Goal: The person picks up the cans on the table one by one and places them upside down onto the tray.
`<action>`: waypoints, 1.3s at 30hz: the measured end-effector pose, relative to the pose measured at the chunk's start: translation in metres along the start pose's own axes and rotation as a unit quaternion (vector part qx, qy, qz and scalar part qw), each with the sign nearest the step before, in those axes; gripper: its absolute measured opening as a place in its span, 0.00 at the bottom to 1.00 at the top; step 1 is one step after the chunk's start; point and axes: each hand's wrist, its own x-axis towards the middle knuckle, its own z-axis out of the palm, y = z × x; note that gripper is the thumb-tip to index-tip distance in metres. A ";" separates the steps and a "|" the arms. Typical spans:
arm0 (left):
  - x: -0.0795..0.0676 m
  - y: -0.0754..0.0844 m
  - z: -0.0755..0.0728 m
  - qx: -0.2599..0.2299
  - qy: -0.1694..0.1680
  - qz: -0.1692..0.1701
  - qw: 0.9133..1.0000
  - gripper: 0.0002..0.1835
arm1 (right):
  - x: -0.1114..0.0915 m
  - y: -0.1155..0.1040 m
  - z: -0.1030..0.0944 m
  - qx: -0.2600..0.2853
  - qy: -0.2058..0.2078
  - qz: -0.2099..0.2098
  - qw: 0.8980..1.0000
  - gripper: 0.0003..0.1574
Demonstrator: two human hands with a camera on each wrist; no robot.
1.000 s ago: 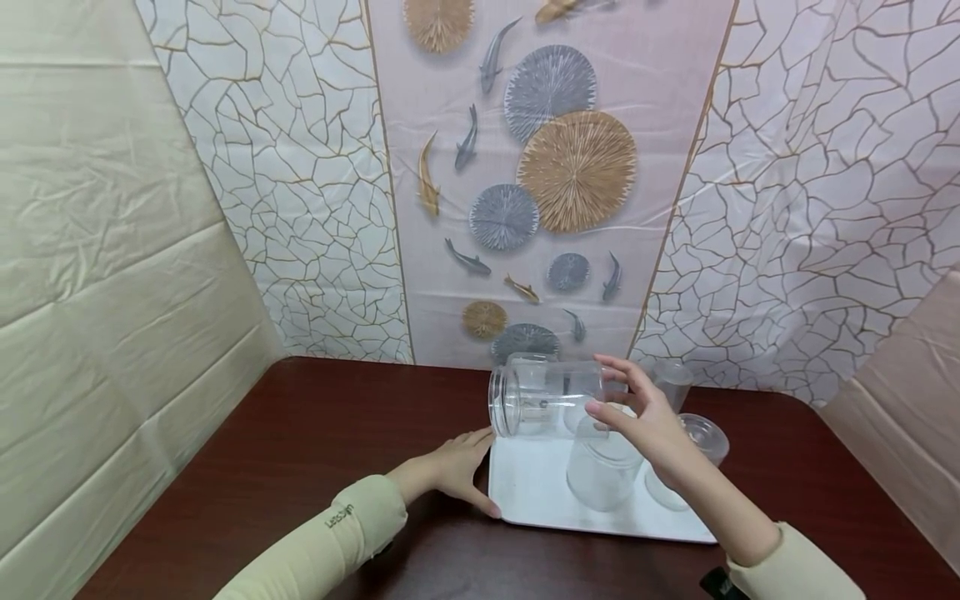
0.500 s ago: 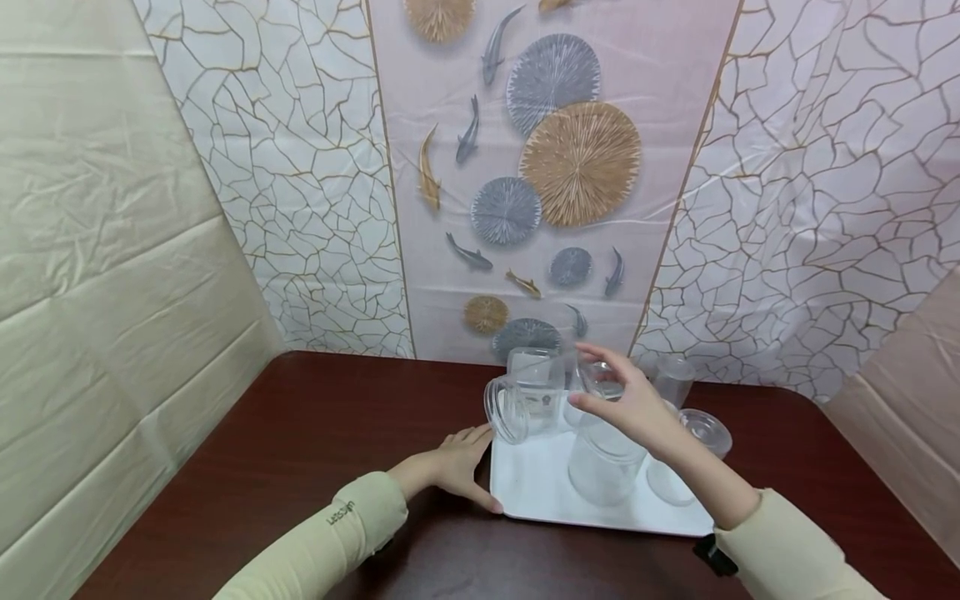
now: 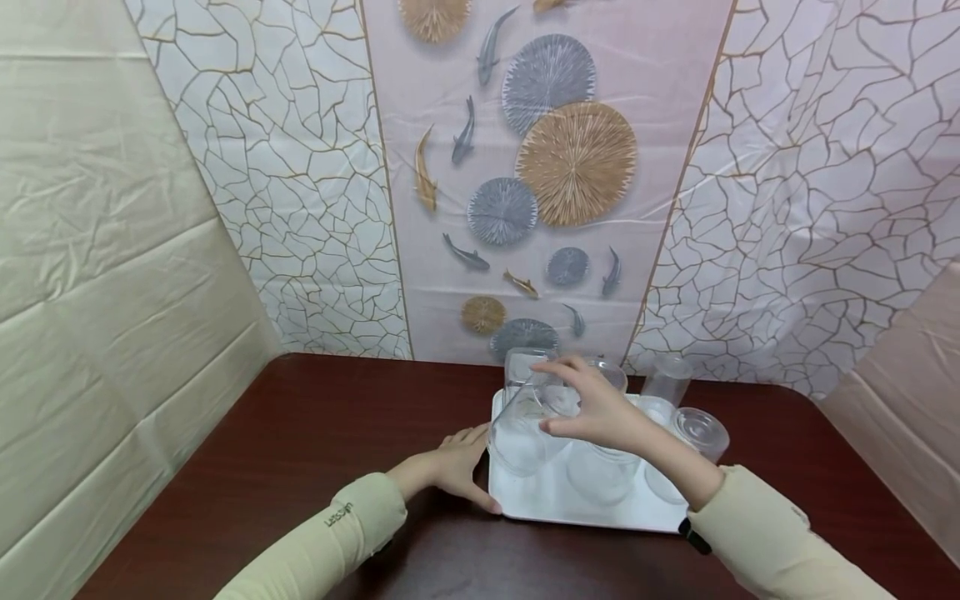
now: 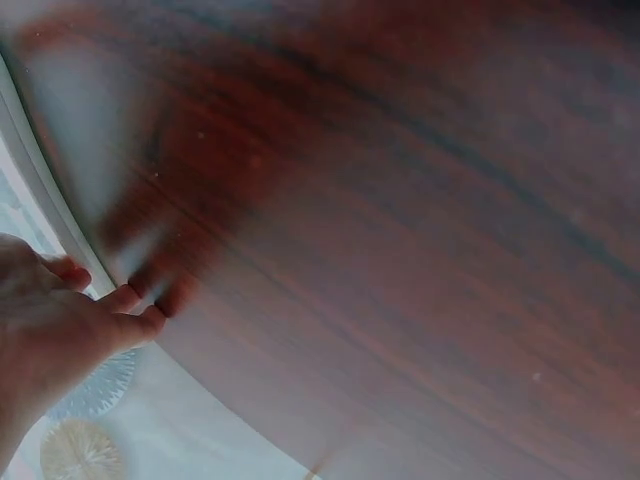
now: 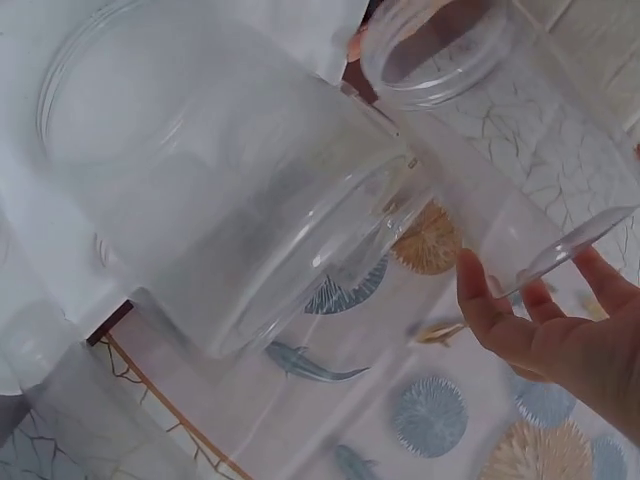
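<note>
My right hand [image 3: 596, 412] grips a clear jar [image 3: 517, 429] by its base end, thumb and fingers spread around it. The jar is tilted, its open mouth pointing down and left over the white tray's [image 3: 517, 498] left part. In the right wrist view the fingers [image 5: 480, 310] meet the base of the held jar [image 5: 550, 150], whose threaded mouth faces away from the hand. Whether the mouth touches the tray, I cannot tell. My left hand [image 3: 457, 468] lies at the tray's left edge, thumb by the front corner, fingers extended; the left wrist view shows this hand [image 4: 60, 320] beside the rim.
Several other clear jars share the tray: one at back left [image 3: 525, 365], one in front [image 3: 600, 483], one at back right [image 3: 667, 382] and a right front one [image 3: 701, 429]. A dark wooden table [image 3: 337, 417] carries the tray; patterned cloth [image 3: 525, 275] hangs behind.
The held jar has moved from lying sideways over the tray to a steeper tilt, mouth lower. My right hand has shifted left. The left hand has stayed at the tray's edge.
</note>
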 end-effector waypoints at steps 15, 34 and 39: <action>-0.001 0.000 -0.004 0.003 -0.002 0.002 1.000 0.61 | 0.004 -0.006 0.014 -0.064 -0.073 -0.029 0.995 0.42; 0.000 0.002 -0.004 0.000 -0.019 0.000 1.000 0.61 | 0.014 0.000 0.030 -0.095 -0.126 -0.064 0.985 0.40; 0.000 0.003 -0.005 0.001 -0.018 0.001 1.000 0.61 | 0.016 0.002 0.029 -0.089 -0.139 -0.062 0.984 0.41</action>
